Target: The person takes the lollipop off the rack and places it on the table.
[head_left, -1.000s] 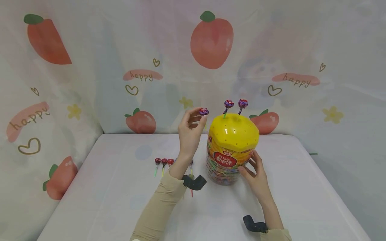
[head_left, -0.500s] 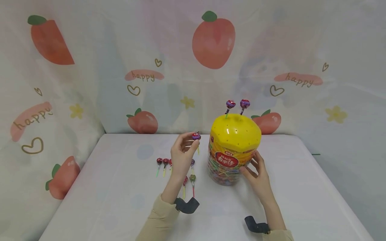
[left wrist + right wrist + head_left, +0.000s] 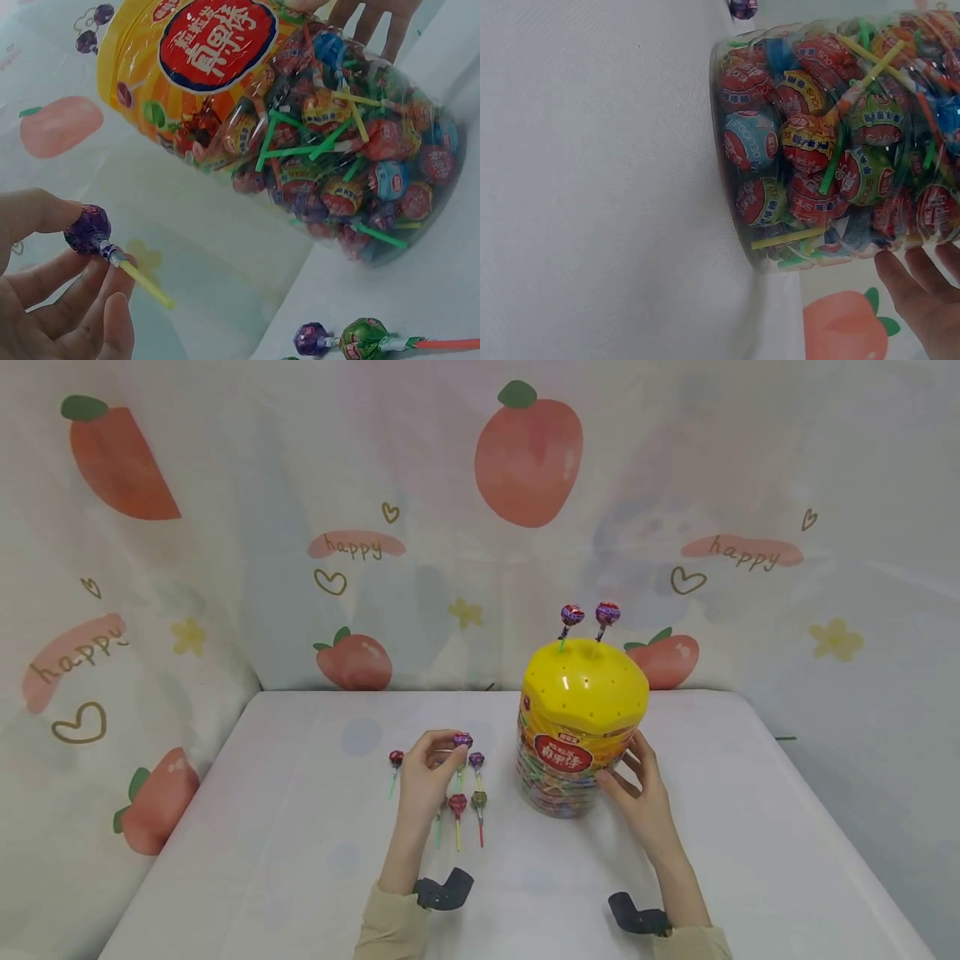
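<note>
My left hand (image 3: 422,781) pinches a purple-wrapped lollipop (image 3: 462,741) by its head, thumb against fingers. In the left wrist view its yellow stick (image 3: 150,286) points away from the palm. A large clear candy jar (image 3: 543,787), packed with lollipops, stands on the table under a yellow lid (image 3: 585,689) dotted with small holes. Two purple lollipops (image 3: 607,614) stick up from the lid. My right hand (image 3: 647,806) rests on the jar's right side, thumb at the front, and its fingertips (image 3: 889,262) touch the plastic in the right wrist view.
Loose lollipops lie in two rows left of the jar, among them a green one (image 3: 479,800), a red one (image 3: 457,804) and a purple one (image 3: 477,760). My left hand covers part of the rows. A fruit-printed cloth (image 3: 420,460) hangs behind the white table (image 3: 300,827).
My left hand has moved down and left from beside the jar's lid to just above the lollipop rows, carrying the purple lollipop. My right hand stays on the jar.
</note>
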`<state>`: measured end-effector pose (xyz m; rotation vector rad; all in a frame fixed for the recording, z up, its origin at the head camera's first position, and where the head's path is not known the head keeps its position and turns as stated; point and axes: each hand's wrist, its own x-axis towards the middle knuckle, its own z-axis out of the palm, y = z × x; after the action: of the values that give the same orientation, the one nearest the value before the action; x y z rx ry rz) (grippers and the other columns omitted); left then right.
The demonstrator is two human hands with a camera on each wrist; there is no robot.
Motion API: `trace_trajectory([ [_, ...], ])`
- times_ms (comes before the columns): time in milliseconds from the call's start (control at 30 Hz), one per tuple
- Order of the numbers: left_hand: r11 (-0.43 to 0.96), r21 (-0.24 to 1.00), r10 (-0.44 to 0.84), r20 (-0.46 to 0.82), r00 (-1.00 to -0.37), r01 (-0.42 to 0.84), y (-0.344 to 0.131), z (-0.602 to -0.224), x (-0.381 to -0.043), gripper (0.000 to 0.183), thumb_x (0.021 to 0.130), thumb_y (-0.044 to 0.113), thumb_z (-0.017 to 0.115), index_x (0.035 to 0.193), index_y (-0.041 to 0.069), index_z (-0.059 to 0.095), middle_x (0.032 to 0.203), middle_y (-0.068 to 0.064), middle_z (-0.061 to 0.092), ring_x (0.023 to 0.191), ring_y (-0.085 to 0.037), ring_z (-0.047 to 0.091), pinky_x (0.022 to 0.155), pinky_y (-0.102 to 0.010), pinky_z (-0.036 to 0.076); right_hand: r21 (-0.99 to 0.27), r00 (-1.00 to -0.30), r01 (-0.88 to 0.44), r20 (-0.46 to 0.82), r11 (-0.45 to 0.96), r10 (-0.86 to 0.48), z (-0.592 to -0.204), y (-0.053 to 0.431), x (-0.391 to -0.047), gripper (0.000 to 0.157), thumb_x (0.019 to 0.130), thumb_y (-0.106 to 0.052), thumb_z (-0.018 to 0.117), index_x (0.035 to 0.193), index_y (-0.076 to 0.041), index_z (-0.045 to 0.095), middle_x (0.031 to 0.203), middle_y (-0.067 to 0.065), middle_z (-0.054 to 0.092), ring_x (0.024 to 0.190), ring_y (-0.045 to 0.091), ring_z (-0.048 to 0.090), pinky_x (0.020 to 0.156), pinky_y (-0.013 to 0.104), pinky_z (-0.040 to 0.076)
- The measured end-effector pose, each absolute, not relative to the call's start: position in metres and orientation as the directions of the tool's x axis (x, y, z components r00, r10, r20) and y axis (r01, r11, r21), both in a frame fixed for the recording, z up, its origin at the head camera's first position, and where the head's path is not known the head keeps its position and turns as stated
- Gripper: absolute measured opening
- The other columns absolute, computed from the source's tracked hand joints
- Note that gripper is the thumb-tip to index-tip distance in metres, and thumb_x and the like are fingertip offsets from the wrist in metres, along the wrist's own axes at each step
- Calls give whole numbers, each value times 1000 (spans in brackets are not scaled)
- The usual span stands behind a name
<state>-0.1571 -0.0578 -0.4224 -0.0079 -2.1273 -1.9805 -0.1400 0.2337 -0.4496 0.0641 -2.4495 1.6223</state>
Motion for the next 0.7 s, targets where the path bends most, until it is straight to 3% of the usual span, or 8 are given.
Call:
trace_trajectory([
  [333, 154, 988, -197, 35, -980, 5, -77, -441, -154, 25, 86, 20, 71, 110, 10, 67, 103, -11, 68, 88, -14, 61, 73, -23, 50, -908, -978, -149, 193, 391, 77, -450, 233, -139, 82, 93, -18, 62, 155, -26, 9, 158, 12, 20, 141, 37, 30, 105, 49, 37],
  [700, 196, 977, -228, -35, -973, -81, -93, -467, -150, 29, 87, 17, 69, 112, 2, 65, 104, -19, 67, 84, -17, 64, 71, -29, 56, -908, -977, -155, 200, 388, 78, -449, 233, -139, 82, 93, -18, 62, 155, -25, 8, 158, 13, 20, 141, 38, 30, 105, 52, 37],
])
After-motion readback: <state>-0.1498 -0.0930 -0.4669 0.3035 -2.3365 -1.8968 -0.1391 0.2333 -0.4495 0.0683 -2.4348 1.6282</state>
